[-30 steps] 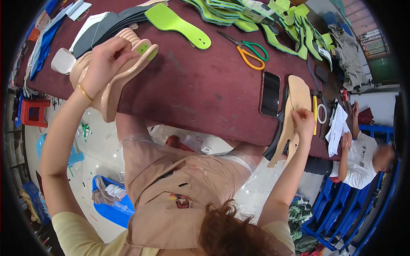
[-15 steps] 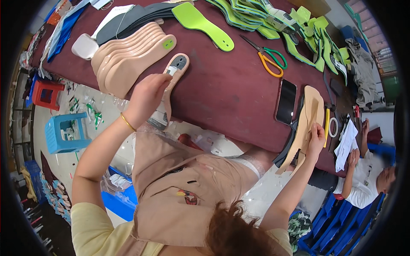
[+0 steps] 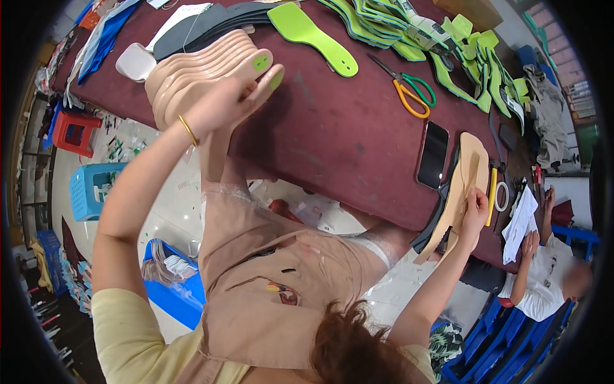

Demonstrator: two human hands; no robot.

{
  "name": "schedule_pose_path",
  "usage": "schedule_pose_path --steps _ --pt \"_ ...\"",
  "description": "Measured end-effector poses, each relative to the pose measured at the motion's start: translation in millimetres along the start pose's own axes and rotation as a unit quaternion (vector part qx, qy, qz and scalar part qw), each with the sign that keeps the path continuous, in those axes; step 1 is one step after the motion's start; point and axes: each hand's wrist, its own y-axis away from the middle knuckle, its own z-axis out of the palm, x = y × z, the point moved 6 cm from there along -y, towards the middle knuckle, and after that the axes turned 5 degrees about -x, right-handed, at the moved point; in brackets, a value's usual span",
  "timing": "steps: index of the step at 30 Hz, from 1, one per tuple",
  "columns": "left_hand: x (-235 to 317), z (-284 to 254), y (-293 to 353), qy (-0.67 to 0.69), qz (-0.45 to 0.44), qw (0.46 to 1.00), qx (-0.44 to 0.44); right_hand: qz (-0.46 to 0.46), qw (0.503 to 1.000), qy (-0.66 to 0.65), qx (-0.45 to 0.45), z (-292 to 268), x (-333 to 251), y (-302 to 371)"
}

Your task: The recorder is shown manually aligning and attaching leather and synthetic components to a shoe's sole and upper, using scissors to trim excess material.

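My left hand (image 3: 219, 107) is closed around a glossy beige insole (image 3: 261, 93) with a green patch at its narrow end. It holds this insole beside a fanned stack of matching beige insoles (image 3: 167, 82), and my wrist hides part of both. At the table's right edge, my right hand (image 3: 474, 216) is closed on the edge of a pile of flat tan insole-shaped sheets (image 3: 471, 159). Dark sheets (image 3: 432, 221) lie under that pile. My fingertips there are partly hidden.
A bright green insole (image 3: 313, 38), scissors (image 3: 409, 93) and a phone (image 3: 433, 153) lie on the dark red table (image 3: 332, 141). Green insoles (image 3: 377, 29) heap at the far side. A yellow-handled tool (image 3: 491, 195) and a tape roll (image 3: 502, 196) sit right. Another person's hand (image 3: 531, 243) rests nearby.
My left hand has turned the insole over and moved it up against the beige stack; its green-patched face now shows. My right hand has stayed on the tan sheets.
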Motion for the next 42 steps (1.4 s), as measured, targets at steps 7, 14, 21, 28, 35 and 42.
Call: schedule_pose_path --steps 7,14,21,28,35,42 --pt "6.5 -16.4 -6.4 -0.262 0.083 0.947 0.168 0.026 0.997 -0.067 0.002 2.9 1.0 0.0" --pt "103.6 23.8 -25.8 -0.049 0.193 0.967 0.161 0.002 0.997 -0.053 0.052 -4.1 -3.7 2.7" --pt "319.9 194.8 -97.6 0.18 0.359 0.915 -0.036 0.057 0.988 -0.141 0.023 14.0 -5.1 -2.5" --pt "357.8 240.6 -124.8 0.233 0.244 0.92 -0.2 -0.096 0.779 -0.591 0.187 -165.1 4.0 70.0" --pt "302.8 207.4 -73.7 0.607 0.259 0.749 -0.062 -0.195 0.904 -0.316 0.211 -109.0 -155.2 123.7" --pt "165.6 166.5 -20.8 0.789 0.095 0.6 -0.088 -0.268 0.948 0.058 -0.164 152.2 -212.5 139.5"
